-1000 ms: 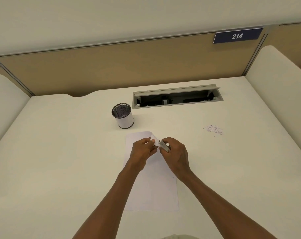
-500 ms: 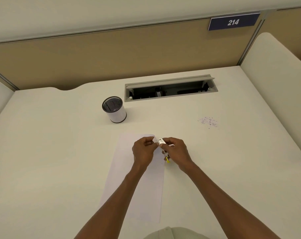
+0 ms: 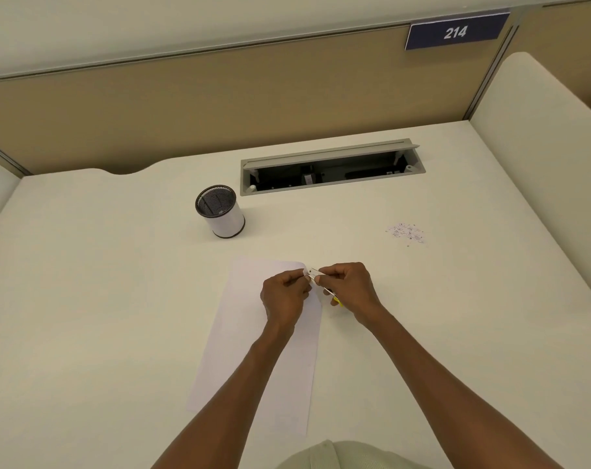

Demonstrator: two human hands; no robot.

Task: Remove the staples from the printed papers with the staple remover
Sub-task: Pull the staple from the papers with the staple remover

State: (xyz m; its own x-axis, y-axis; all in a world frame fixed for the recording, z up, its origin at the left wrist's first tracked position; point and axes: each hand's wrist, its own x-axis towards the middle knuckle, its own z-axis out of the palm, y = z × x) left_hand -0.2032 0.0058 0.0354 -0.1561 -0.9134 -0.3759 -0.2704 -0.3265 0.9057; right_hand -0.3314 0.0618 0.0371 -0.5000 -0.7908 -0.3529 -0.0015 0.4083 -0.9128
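White printed papers (image 3: 240, 336) lie lengthwise on the desk in front of me. My left hand (image 3: 284, 297) pinches their top right corner, lifted a little off the desk. My right hand (image 3: 350, 290) grips a small metal staple remover (image 3: 316, 274) with a yellow end (image 3: 336, 300), its metal tip right at the pinched corner. The staple itself is too small to make out.
A mesh pen cup (image 3: 220, 210) stands behind the papers to the left. An open cable tray (image 3: 331, 171) is set into the desk (image 3: 101, 299) at the back. A scatter of small pulled staples (image 3: 405, 230) lies to the right. Partition walls ring the desk.
The view has shifted and the sheet now lies more slanted. My hands stay together at the paper's top right corner, and the remover's yellow end now shows under my right hand.
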